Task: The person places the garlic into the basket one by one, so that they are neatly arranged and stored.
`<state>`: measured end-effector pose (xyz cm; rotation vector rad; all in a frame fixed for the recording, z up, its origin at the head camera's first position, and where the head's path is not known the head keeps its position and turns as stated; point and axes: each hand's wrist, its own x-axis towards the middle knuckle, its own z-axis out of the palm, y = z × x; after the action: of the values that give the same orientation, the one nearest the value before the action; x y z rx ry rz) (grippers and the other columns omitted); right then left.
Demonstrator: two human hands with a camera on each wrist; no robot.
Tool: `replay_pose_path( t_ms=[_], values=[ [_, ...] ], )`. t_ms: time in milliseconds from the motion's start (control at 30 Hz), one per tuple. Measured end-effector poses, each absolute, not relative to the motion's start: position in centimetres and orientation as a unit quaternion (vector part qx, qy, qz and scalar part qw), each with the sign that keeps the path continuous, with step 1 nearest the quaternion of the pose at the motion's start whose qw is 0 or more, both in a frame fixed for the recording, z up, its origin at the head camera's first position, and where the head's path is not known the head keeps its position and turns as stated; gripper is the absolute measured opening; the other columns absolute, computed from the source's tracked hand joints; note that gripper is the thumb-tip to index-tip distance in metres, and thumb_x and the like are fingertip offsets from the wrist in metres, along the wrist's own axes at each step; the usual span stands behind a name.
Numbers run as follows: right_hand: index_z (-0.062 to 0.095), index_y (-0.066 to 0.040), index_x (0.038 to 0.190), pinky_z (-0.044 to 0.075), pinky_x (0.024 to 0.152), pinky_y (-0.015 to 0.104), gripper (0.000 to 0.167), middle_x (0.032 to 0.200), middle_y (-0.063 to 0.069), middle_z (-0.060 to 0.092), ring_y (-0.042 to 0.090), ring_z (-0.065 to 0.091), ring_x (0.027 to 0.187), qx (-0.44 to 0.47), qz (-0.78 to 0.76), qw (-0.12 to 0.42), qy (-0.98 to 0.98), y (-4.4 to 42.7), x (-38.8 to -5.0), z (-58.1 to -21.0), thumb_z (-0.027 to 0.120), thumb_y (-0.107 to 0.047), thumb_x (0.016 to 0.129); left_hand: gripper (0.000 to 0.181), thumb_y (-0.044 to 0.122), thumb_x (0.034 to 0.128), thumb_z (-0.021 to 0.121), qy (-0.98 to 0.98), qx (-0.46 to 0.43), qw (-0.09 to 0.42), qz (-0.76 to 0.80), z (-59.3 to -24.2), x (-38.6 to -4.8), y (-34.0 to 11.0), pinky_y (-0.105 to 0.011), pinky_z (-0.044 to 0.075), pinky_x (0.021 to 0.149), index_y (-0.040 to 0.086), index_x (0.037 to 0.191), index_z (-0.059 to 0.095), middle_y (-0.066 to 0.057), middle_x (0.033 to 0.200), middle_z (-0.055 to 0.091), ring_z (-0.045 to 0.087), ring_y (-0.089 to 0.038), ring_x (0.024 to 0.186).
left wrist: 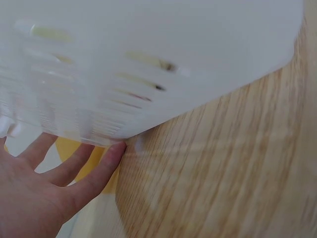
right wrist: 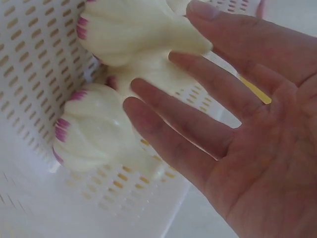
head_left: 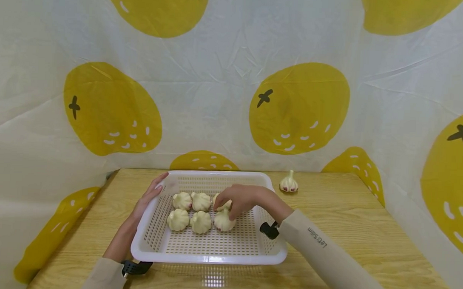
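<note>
A white slotted plastic basket [head_left: 210,258] holds several pale garlic bulbs [head_left: 200,222] in two rows. My left hand [head_left: 147,201] rests along the basket's left side, its fingers fairly straight against the wall; the left wrist view shows these fingers [left wrist: 94,176] spread at the basket's outside. Over the two right-hand bulbs reaches my right hand [head_left: 242,200], thumb beside the front garlic bulb [head_left: 224,222]. Its fingers [right wrist: 173,144] look loosely extended in the right wrist view, close by a purple-streaked bulb [right wrist: 94,129], with no grip around it. The rear right bulb [head_left: 216,199] is partly hidden.
Another garlic bulb [head_left: 289,183] stands upright on the wooden table [head_left: 339,225], behind and right of the basket. A white curtain [head_left: 213,105] printed with yellow fruit hangs behind the table and along its sides.
</note>
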<state>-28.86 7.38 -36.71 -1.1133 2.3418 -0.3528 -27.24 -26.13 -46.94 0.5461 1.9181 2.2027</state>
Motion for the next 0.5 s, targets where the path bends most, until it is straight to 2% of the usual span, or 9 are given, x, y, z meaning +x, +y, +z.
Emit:
replay_pose_path(
  t_ms=[167, 333, 500],
  values=[
    [0.062, -0.013, 0.142, 0.055, 0.095, 0.03, 0.052, 0.149, 0.003, 0.059, 0.03, 0.065, 0.127, -0.427, -0.14, 0.248, 0.858, 8.0, -28.8, -35.9, 0.072, -0.003, 0.092, 0.055, 0.031, 0.1146, 0.023, 0.644, 0.187, 0.084, 0.737, -46.9, -27.2, -26.1, -0.024, 0.041, 0.108, 0.025, 0.166, 0.006, 0.001, 0.16, 0.024, 0.035, -0.011, 0.144],
    [0.063, -0.008, 0.14, 0.055, 0.095, 0.031, 0.05, 0.143, 0.009, 0.063, 0.031, 0.067, 0.123, -0.459, -0.152, 0.213, 0.849, 8.8, -28.7, -35.2, 0.074, -0.005, 0.091, 0.055, 0.031, 0.1147, 0.022, 0.639, 0.199, 0.087, 0.737, -47.0, -27.3, -26.2, -0.024, 0.041, 0.109, 0.024, 0.166, 0.005, 0.0, 0.16, 0.023, 0.036, -0.011, 0.144],
    [0.064, -0.009, 0.138, 0.055, 0.097, 0.033, 0.047, 0.14, 0.011, 0.065, 0.031, 0.069, 0.12, -0.471, -0.17, 0.185, 0.845, 9.6, -28.5, -34.7, 0.075, -0.01, 0.093, 0.054, 0.031, 0.1147, 0.022, 0.64, 0.199, 0.088, 0.737, -47.0, -27.3, -26.2, -0.025, 0.041, 0.108, 0.025, 0.166, 0.006, 0.0, 0.159, 0.024, 0.036, -0.011, 0.143]
  ],
)
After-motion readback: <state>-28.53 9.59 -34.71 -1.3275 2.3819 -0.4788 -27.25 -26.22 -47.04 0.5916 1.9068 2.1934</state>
